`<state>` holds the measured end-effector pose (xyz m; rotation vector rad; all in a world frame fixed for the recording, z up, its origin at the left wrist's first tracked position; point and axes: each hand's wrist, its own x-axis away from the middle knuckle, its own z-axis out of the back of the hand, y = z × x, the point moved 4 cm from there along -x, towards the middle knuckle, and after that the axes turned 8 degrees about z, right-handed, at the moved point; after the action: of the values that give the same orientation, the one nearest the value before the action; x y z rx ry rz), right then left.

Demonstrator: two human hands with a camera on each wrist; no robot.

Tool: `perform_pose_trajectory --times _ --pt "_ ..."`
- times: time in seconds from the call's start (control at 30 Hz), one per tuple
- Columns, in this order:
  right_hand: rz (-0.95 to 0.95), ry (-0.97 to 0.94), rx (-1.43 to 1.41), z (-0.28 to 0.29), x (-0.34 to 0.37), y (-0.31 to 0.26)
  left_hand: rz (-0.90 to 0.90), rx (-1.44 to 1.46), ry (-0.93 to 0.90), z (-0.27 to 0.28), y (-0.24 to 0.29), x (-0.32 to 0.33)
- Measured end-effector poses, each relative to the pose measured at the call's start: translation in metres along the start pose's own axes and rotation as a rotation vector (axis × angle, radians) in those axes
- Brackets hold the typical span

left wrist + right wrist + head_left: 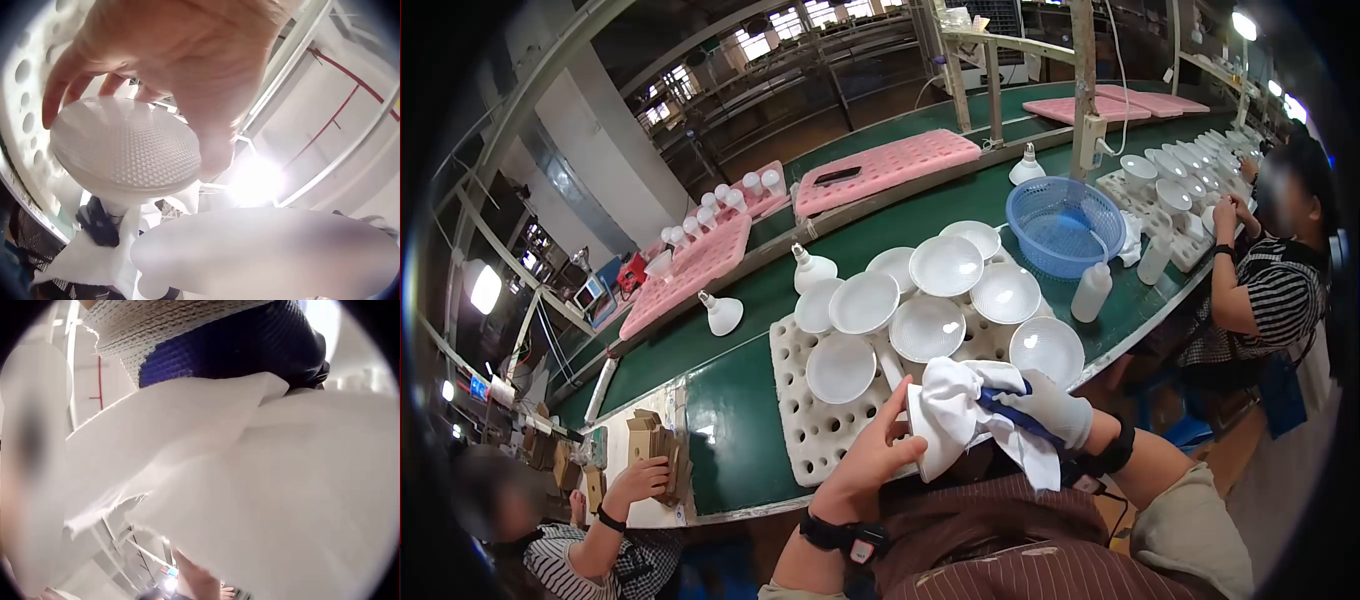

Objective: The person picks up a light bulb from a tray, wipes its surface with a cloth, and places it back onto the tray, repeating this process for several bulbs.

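My bare left hand (868,462) spans a reflector bulb (128,150), with its thumb and fingers at opposite sides of the rim. The bulb's dimpled lens shows plainly in the left wrist view, and its screw base points toward the cloth. My right hand (1048,408), in a white and blue coated glove, grips a white cloth (952,405) at the bulb's base end. Loose folds of the cloth hang below that hand and fill much of the right wrist view, hiding its fingertips there. Just beyond both hands is a holed foam tray (805,425) bearing several similar bulbs (842,368), lenses upward.
A blue basket (1050,262) and a white squeeze bottle (1092,293) stand right of the tray. Bulbs (722,314) rest on the green table beyond. Pink foam trays (890,172) line the back; one carries a phone (838,177). People work at both sides.
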<state>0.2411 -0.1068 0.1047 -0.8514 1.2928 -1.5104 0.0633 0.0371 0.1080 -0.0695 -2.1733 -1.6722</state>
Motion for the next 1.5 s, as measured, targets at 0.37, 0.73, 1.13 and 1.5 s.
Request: perform_pose_trajectory --times 0.37,0.73,1.13,1.5 --pt "0.194 0.136 -0.402 -0.06 0.031 0.032 -0.053 0.589 0.09 -0.042 -0.067 -0.047" --pt "-0.157 0.133 -0.37 -0.008 0.061 0.001 -0.118 0.821 0.115 -0.062 -0.041 -0.044" --pt "0.571 0.268 0.907 0.014 0.025 -0.059 0.379 0.412 -0.248 -0.104 -0.05 -0.036" --pt "0.095 0.131 -0.305 0.037 0.008 -0.037 -0.042 -0.801 0.252 -0.061 -0.025 -0.027"
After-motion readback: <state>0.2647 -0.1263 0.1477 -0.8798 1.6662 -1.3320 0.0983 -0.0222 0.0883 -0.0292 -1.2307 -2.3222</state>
